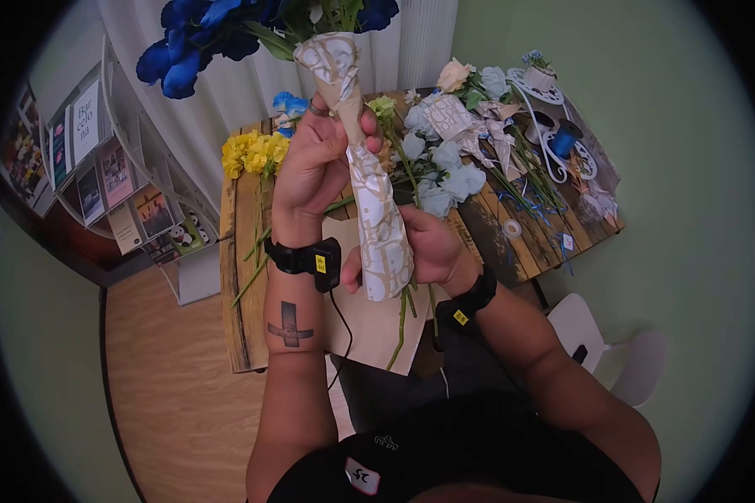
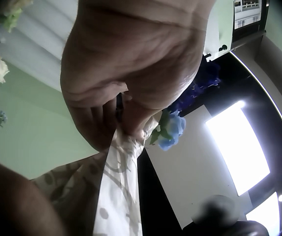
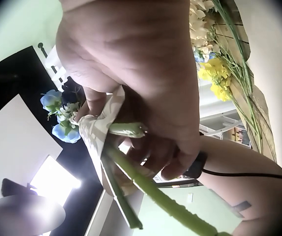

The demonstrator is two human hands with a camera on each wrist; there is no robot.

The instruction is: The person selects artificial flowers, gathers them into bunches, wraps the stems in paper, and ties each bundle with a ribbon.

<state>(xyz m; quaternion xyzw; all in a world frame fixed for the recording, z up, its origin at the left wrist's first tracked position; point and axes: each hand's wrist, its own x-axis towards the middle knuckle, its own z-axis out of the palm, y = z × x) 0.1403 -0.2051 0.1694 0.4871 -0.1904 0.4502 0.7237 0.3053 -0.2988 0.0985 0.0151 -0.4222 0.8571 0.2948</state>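
Note:
A bouquet of deep blue flowers (image 1: 195,50) is wrapped in white-and-tan patterned paper (image 1: 381,222), held up at a slant over the near side of the table. My left hand (image 1: 309,168) grips the narrow neck of the wrap just below the blooms, thumb and fingertips round it. Lower down, my right hand (image 1: 436,247) holds the wider bottom part, with fingers showing on both sides. Cut green stems (image 3: 165,196) stick out of the paper's lower end in the right wrist view. A pale blue flower (image 2: 170,132) shows beyond the left thumb in the left wrist view.
On the wooden table (image 1: 245,331) lie yellow flowers (image 1: 256,153), pale blue roses (image 1: 457,180), a brown paper sheet (image 1: 356,327) and a blue ribbon spool (image 1: 567,138). A magazine rack (image 1: 113,180) stands left; a white chair (image 1: 577,323) is at right.

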